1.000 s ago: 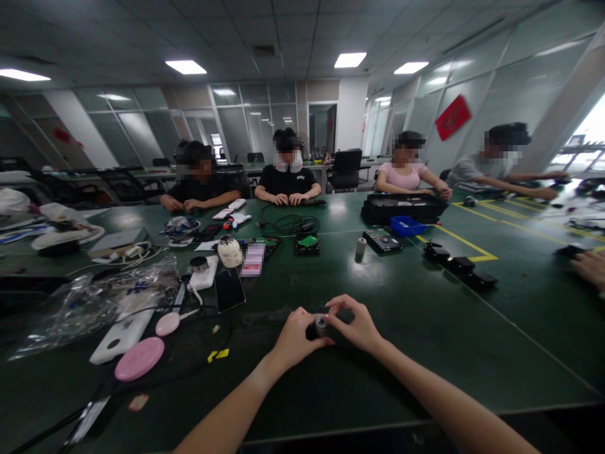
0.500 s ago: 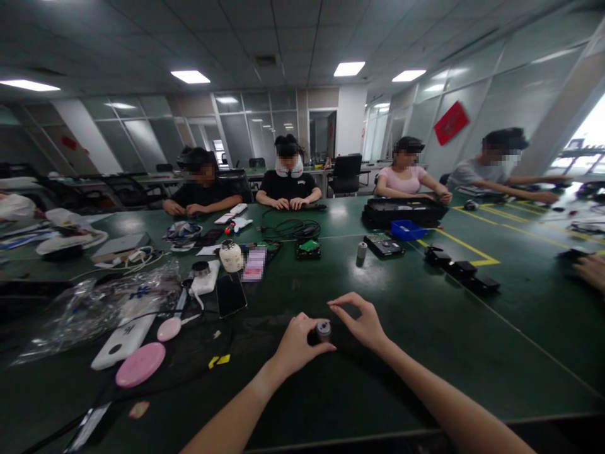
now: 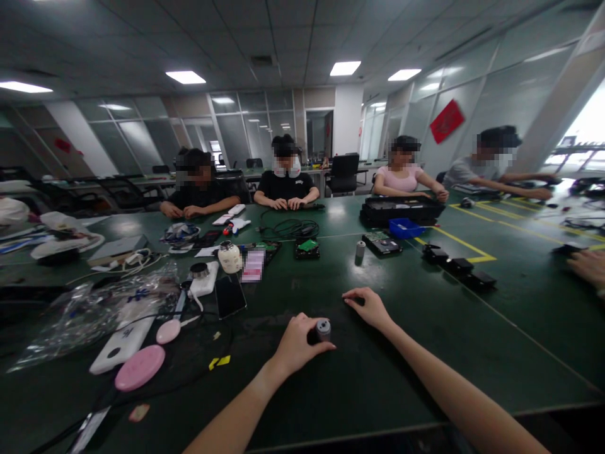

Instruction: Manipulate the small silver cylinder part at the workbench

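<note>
Upright on the green table stands a small grey metal cylinder (image 3: pixel 324 330), which looks like a small motor, with holes in its top face. My left hand (image 3: pixel 300 343) curls round it, fingers on the far side and thumb on the near side. Just to the right and farther away, my right hand (image 3: pixel 371 309) is low over the table, thumb and index fingertips drawn together in a pinch. Anything between those tips is too small to make out. A second similar cylinder (image 3: pixel 360 249) stands beyond my right hand.
Ahead lie a hard drive (image 3: pixel 384 244), a blue tray (image 3: pixel 405 228) and black parts (image 3: pixel 458 265). To the left are a phone (image 3: pixel 230 296), a pink round lid (image 3: pixel 140 367), cables and plastic wrap (image 3: pixel 70 321). Several people sit around the table; another person's hand (image 3: pixel 588 265) shows at right.
My right hand has moved right and away from the cylinder, its thumb and index finger closer together. My left hand stays round the cylinder. The view has shifted slightly.
</note>
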Tool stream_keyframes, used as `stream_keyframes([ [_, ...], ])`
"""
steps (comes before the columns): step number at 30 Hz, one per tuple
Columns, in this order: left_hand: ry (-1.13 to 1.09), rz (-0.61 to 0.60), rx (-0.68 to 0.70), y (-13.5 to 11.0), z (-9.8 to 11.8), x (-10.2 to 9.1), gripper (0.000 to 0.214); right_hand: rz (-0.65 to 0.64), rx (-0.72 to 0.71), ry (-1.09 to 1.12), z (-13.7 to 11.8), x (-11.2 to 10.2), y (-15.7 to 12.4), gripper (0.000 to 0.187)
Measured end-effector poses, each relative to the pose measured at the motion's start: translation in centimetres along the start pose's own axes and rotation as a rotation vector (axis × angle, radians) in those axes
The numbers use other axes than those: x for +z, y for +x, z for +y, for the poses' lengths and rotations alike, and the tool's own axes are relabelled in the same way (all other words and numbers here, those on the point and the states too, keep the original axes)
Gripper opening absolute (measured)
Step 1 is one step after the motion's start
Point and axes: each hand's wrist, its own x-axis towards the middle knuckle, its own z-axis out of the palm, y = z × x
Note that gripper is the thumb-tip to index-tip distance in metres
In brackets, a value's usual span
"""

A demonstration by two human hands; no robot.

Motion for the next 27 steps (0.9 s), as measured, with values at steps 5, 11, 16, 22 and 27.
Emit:
stream_keyframes([
  [5,0.010,0.012,0.006,0.0,-0.2,0.2,0.053,0.075,-0.023,0.105,-2.2,0.4,-0.7,0.008],
  [11,0.020,0.024,0.022,0.1,-0.5,0.5,0.044,-0.002,-0.191,0.287,-7.9,1.5,-3.3,0.009],
  [16,0.021,0.026,0.031,0.1,-0.6,0.6,0.045,-0.065,-0.306,0.315,-9.5,1.8,-4.1,0.009],
  [22,0.043,0.022,0.039,0.1,-0.6,0.6,0.040,-0.049,-0.347,0.316,-9.0,1.9,-3.9,0.012],
  [27,0.056,0.027,0.037,0.1,-0.6,0.6,0.032,-0.034,-0.335,0.315,-8.9,1.8,-3.9,0.016],
])
